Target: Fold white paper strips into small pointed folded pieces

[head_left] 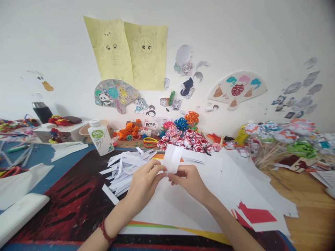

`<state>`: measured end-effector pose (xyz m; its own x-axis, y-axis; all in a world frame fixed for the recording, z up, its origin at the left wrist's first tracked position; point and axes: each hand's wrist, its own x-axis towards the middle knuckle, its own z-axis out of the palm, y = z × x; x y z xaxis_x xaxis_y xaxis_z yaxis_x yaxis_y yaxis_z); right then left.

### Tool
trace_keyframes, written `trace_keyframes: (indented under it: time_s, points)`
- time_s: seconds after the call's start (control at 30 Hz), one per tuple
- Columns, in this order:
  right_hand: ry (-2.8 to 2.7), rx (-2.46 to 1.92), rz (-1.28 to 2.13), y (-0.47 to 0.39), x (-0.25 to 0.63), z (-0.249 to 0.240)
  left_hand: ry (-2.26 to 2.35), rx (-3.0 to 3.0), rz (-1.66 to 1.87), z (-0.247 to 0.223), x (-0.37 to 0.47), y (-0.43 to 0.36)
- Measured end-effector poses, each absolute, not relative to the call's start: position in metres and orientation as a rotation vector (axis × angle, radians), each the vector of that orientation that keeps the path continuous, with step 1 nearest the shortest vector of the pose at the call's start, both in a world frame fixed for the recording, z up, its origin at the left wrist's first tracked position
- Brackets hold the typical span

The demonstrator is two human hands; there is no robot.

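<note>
Holding one small white paper rectangle marked with a lengthwise line (171,158) over the large white paper sheets (167,209), in the middle of the view. Pinching its lower left with the left hand (145,179), thumb against fingers; pinching its lower right likewise with the right hand (190,179). Cannot tell any contact between the two sets of fingertips, only closeness. Wearing one dark red braided bracelet (103,231) on the left wrist.

Just left of the paper, can see one loose heap of narrow white paper strips (127,169), too overlapped to count. At lower right, can count two red paper scraps (258,213).

Toward the wall, can count one white plastic bottle with a green-marked label (101,138), one black cylindrical flask (42,113), one blue flower cluster (181,123) and one heap of red-and-white flowers (192,140), crowded past counting. On the wall, can count two yellow drawing sheets (149,68) and two decorated fan-shaped panels (255,87).
</note>
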<state>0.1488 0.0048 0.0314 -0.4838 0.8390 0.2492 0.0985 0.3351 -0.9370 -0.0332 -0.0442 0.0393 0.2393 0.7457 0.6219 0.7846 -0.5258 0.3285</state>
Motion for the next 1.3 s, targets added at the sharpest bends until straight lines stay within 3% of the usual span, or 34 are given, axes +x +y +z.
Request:
trace_keyframes:
  time_s: [0.63, 0.9, 1.07, 1.3]
  points:
    - [-1.713, -0.732, 1.478, 0.004, 0.146, 0.027, -1.782, -2.516, -1.589, 0.04, -0.024, -0.049]
    - [-1.664, -0.696, 1.453, -0.001, 0.144, 0.033, -1.877, -2.485, -2.098, 0.042, -0.02, -0.046]
    - [-1.676, -0.703, 1.405, -0.002, 0.145, 0.035, -2.043, -2.522, -1.938, 0.04, -0.024, -0.042]
    - [-1.65, -0.683, 1.497, 0.0, 0.146, 0.034, -2.01, -2.461, -2.158, 0.039, -0.022, -0.045]
